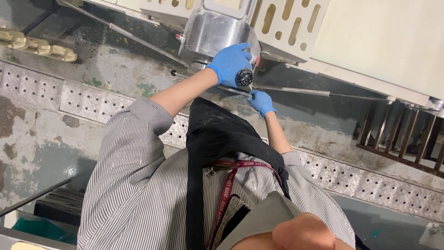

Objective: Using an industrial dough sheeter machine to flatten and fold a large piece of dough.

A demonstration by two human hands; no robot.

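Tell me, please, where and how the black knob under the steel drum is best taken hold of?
Probably by the knob itself: it is a round ball, so fingers can wrap it from any side. Come from the left and above, as the left hand does; the thin rod and the right hand crowd its lower right.

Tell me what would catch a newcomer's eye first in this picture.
Two blue-gloved hands at the top centre: the one at picture-left grips a black knob beneath a shiny metal machine housing, while the other touches a thin metal rod. Below them hang a striped shirt and black apron, over a worn floor.
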